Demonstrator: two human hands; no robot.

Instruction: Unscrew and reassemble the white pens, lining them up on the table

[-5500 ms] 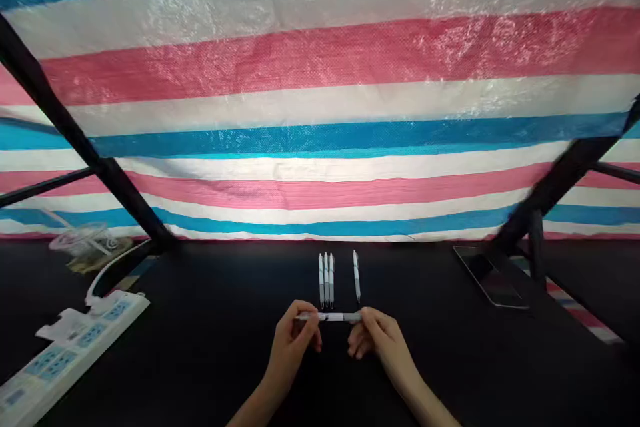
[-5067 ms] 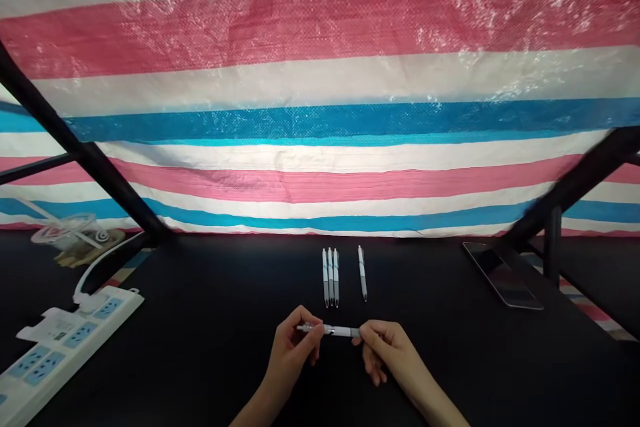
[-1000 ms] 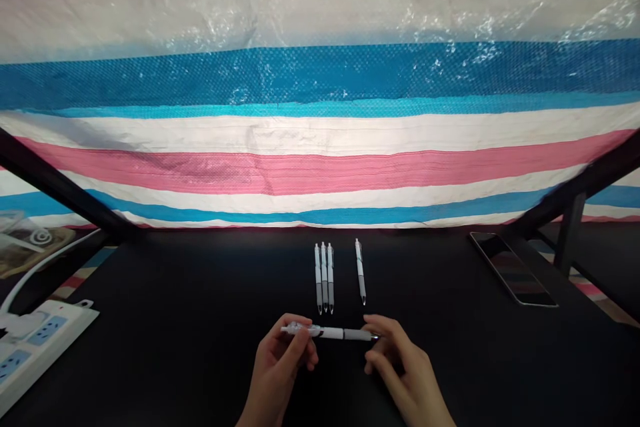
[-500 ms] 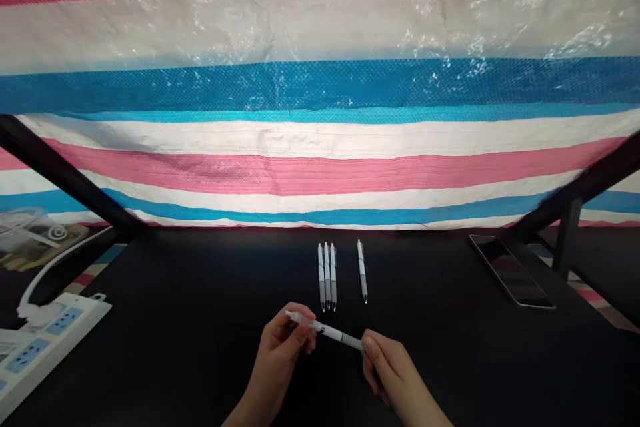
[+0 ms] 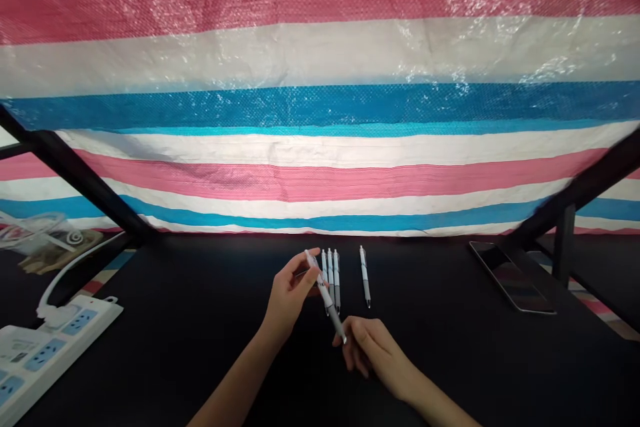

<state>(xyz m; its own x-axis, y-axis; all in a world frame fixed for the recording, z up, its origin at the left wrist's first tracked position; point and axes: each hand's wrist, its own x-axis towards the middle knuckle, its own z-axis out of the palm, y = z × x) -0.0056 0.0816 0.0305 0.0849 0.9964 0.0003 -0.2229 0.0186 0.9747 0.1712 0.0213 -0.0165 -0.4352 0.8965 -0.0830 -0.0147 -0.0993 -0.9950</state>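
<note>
Head view: the left hand [image 5: 287, 294] pinches a pen [image 5: 325, 297], slanted above the surface [image 5: 200, 327], partly covering three pens [image 5: 337, 284]. The right hand [image 5: 369, 348], loosely curled, meets its tip; whether it grips, I cannot tell.

White and grey on all five pens [image 5: 325, 296]. Plain black on bench [image 5: 200, 320] and frame [image 5: 87, 179]. Red, pink, white and blue stripes across the sheet [image 5: 300, 107]. White with pale blue on the power strip [image 5: 63, 338].

Left hand [image 5: 290, 288] in a pinch, right hand [image 5: 364, 346] lower, loosely curled.
</note>
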